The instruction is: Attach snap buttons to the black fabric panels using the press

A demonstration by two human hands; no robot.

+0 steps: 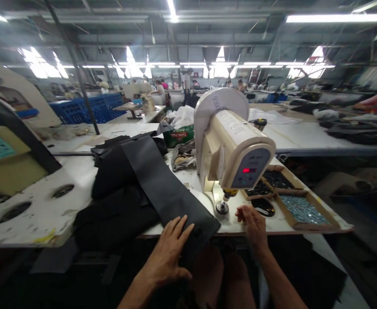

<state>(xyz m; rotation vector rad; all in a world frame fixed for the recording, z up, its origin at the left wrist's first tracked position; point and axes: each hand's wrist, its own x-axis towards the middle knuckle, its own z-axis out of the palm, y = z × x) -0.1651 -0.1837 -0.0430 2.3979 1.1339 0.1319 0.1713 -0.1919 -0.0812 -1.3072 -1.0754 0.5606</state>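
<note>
My left hand (169, 246) lies flat with fingers spread on the near end of a long black fabric strip (165, 184). The strip runs back over a heap of black fabric pieces (117, 210). My right hand (253, 223) is raised over the table's front edge, its fingers curled together in a pinch; anything between them is too small to make out. Just left of those fingers is the round metal die (222, 208) of a cream snap-fastening press (240, 141) with a lit red display. The fabric's near corner lies close to the die, apart from it.
Right of the press are a cardboard tray of small silvery-blue parts (301, 209), a tray of black parts (280, 178) and a round black dish (263, 207). A green bag (179, 136) lies behind. Another machine (4, 159) stands left. People work far back.
</note>
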